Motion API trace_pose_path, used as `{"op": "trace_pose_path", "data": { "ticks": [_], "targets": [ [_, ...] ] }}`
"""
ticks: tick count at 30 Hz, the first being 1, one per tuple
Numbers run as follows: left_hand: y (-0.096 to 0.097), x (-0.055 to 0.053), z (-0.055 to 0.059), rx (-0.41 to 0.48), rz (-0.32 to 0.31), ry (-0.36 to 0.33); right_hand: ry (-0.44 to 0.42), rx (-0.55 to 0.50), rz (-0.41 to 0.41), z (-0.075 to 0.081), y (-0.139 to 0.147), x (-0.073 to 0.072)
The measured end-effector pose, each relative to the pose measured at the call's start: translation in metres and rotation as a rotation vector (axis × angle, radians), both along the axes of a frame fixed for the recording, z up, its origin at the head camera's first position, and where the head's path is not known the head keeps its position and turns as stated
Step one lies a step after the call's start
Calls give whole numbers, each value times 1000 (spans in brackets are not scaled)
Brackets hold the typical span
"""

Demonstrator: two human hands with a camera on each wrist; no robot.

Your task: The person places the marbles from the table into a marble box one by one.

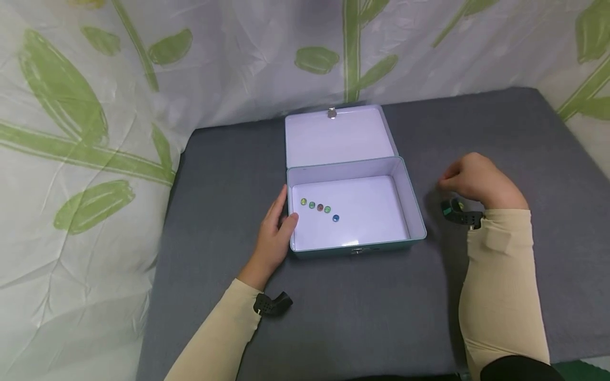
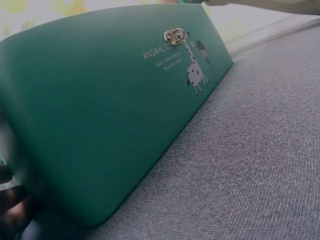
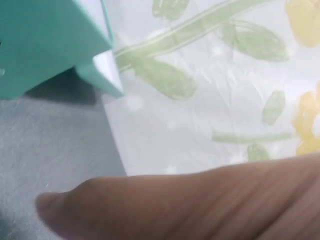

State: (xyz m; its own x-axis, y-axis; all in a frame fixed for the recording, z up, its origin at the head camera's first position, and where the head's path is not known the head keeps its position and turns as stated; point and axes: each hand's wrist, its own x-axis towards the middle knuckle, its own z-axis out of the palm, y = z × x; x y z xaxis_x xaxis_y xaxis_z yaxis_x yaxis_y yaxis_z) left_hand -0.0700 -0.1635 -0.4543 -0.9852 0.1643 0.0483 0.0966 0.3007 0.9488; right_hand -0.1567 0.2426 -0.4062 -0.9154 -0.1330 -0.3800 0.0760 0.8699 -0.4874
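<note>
An open green tin box (image 1: 357, 250) with a white inside lies in the middle of the table, its lid (image 1: 338, 137) tipped back. Several glass marbles (image 1: 320, 207) are spread over the left part of its floor, green, reddish and blue. My left hand (image 1: 270, 241) grips the box's left wall, thumb over the rim and fingers along the outside. To the right of the box, my right hand (image 1: 478, 180) is low over the table with fingers bent downward. A greenish marble (image 1: 460, 205) shows beside its wrist camera. Whatever its fingertips hold, I cannot tell.
Grey cloth (image 1: 362, 317) covers the table. A white curtain with green leaf prints (image 1: 257, 58) hangs behind and along the left side. The box front carries a metal latch (image 2: 174, 36) and a giraffe print (image 2: 195, 72). Another clasp (image 1: 332, 112) sits on the lid's far edge.
</note>
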Motion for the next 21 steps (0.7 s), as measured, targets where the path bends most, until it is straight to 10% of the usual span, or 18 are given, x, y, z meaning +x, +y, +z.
{"op": "trace_pose_path", "data": {
  "ticks": [17,21],
  "targets": [
    [1,0,2,2,-6,5,206,-59,-52,19,-23,9],
    [-2,-5,-18,25,11,5,246,-70,-46,22,-28,11]
  ]
}}
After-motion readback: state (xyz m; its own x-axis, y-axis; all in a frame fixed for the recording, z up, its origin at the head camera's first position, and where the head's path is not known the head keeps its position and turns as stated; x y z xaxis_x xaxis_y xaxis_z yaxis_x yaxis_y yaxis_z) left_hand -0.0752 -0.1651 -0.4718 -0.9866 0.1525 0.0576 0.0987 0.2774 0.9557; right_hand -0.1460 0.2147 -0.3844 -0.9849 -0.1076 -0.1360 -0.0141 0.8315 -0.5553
